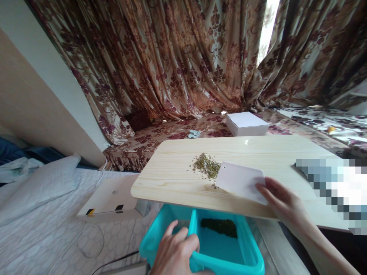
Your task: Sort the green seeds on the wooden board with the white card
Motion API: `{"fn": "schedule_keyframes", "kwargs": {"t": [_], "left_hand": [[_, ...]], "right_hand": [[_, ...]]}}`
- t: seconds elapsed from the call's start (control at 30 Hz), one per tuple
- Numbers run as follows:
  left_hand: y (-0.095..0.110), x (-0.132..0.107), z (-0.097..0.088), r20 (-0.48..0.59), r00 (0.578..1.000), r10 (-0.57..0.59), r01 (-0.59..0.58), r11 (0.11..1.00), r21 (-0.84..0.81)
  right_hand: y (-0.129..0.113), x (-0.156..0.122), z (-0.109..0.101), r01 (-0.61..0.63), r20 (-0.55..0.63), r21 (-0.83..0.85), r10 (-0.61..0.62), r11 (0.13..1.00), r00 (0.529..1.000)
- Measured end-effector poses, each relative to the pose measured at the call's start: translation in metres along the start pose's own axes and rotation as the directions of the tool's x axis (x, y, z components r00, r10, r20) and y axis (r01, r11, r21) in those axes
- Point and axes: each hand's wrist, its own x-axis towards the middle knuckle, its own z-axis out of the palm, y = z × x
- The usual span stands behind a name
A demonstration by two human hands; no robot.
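Note:
My right hand (282, 200) grips the right end of a flat white scraper (241, 179), fingers above and thumb along its edge. The scraper lies low over the wooden tabletop (166, 172), its left edge against a scattered pile of small green beans or seeds (208, 165). Below the table's front edge is a turquoise two-compartment container (226, 258). My left hand (177, 248) is wrapped over its divider, one finger reaching into the left compartment. Dark green grains (219, 227) lie at the back of the right compartment; the left compartment's contents are mostly hidden by my hand.
A white box (247, 124) stands behind the table on the patterned cover, with a small light-blue cloth (194, 133) nearby. Another white box (114, 196) lies on the bed at left, beside cables. Patterned curtains (172, 57) hang behind. A blurred patch covers the table's right end.

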Motion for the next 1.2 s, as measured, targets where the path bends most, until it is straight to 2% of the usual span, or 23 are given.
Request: {"fn": "schedule_keyframes", "kwargs": {"t": [0.53, 0.9, 0.97, 1.07, 1.2], "left_hand": [[-0.006, 0.0, -0.003, 0.062, 0.998, 0.016, -0.015, 1.0, -0.013], [-0.007, 0.0, 0.002, 0.007, 1.0, 0.021, -0.021, 1.0, 0.001], [-0.007, 0.0, 0.002, 0.0, 1.0, 0.02, -0.02, 1.0, 0.004], [-0.007, -0.001, 0.002, -0.003, 1.0, 0.015, -0.015, 1.0, -0.003], [-0.006, -0.002, -0.001, 0.005, 1.0, 0.015, -0.015, 1.0, -0.021]], "right_hand": [[-0.008, -0.001, 0.008, -0.024, 0.049, 0.001, 0.024, 1.0, 0.998], [-0.017, -0.015, -0.001, -0.095, 0.219, -0.003, 0.093, 0.995, 0.971], [-0.02, -0.015, -0.004, -0.097, 0.16, -0.007, 0.096, 0.995, 0.982], [-0.019, -0.009, -0.005, -0.072, 0.006, -0.018, 0.072, 0.997, 0.997], [-0.008, 0.003, -0.003, -0.026, -0.042, -0.028, 0.025, 0.999, 0.999]]}}
